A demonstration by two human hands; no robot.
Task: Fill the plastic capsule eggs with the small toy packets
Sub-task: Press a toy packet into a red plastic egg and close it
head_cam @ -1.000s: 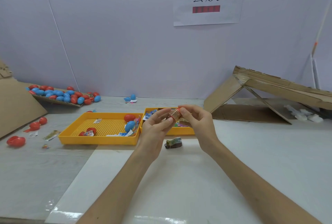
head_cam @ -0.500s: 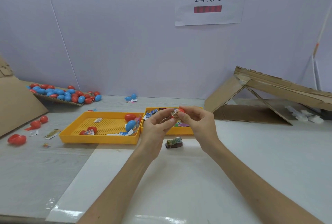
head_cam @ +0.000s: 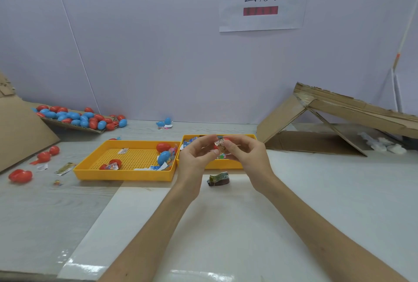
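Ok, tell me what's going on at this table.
A person's left hand and right hand together pinch a red egg and a packet by the right tray; the packet is not fully inside yet. A spare packet lies on the table nearby, and more eggs sit in the left tray.

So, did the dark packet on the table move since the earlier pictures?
No. The dark packet lies in the same place, just before the right yellow tray's front wall.
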